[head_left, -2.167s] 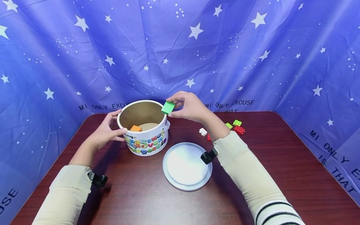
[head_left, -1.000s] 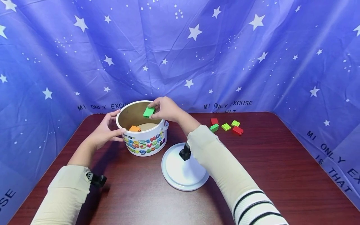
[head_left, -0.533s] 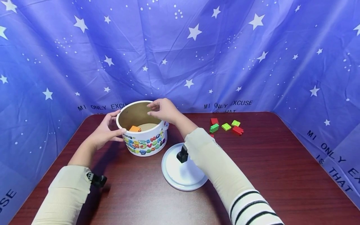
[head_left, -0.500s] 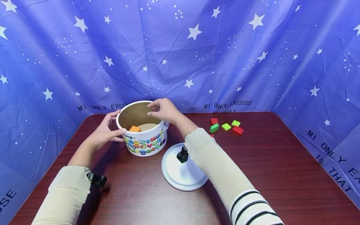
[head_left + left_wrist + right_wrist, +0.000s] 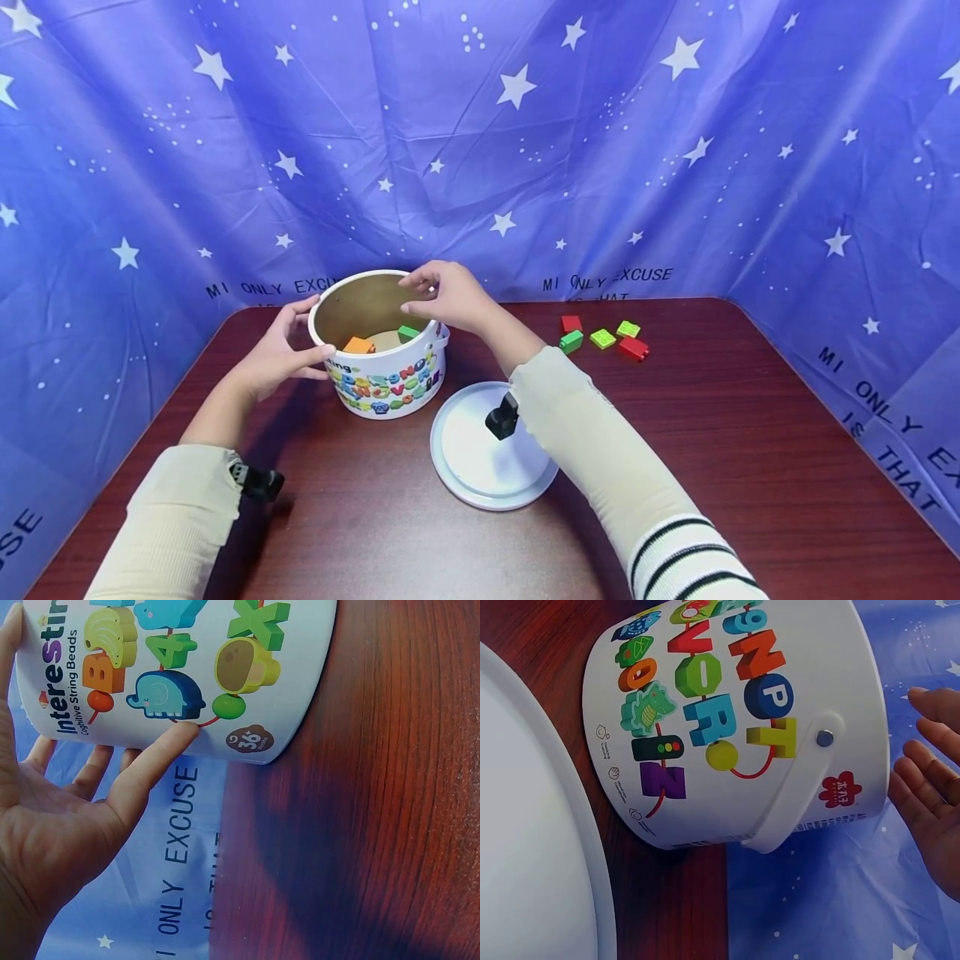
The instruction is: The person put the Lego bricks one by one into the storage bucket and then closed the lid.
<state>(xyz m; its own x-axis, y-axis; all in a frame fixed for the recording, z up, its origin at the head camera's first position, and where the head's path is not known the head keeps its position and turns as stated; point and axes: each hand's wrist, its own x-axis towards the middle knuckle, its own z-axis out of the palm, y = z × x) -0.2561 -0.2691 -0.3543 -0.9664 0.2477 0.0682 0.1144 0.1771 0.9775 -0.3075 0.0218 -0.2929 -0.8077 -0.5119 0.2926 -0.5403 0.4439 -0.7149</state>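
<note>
A white round bucket [image 5: 384, 387] printed with colourful letter beads stands uncovered on the table. My left hand [image 5: 288, 342] holds its left side, thumb at the front and fingers farther back along the rim. In the left wrist view a straight digit of that hand [image 5: 75, 817] touches the printed wall. Inside the bucket lie an orange brick [image 5: 359, 345] and a green brick [image 5: 408, 333]. Over the right rim hovers my right hand [image 5: 453, 296], fingers loosely bent and holding nothing. The right wrist view shows the white handle [image 5: 795, 787] hanging down the bucket's side.
The round white lid [image 5: 480, 475] lies in front of the bucket, partly under the right sleeve. Farther right rest red bricks [image 5: 634, 348], a green brick [image 5: 571, 341] and lime bricks [image 5: 602, 338]. A blue starry cloth [image 5: 480, 167] hangs behind the table.
My right hand carried the green brick left over the bucket and let it go; the brick now lies inside. The hand has since shifted slightly right. My left hand stayed on the bucket.
</note>
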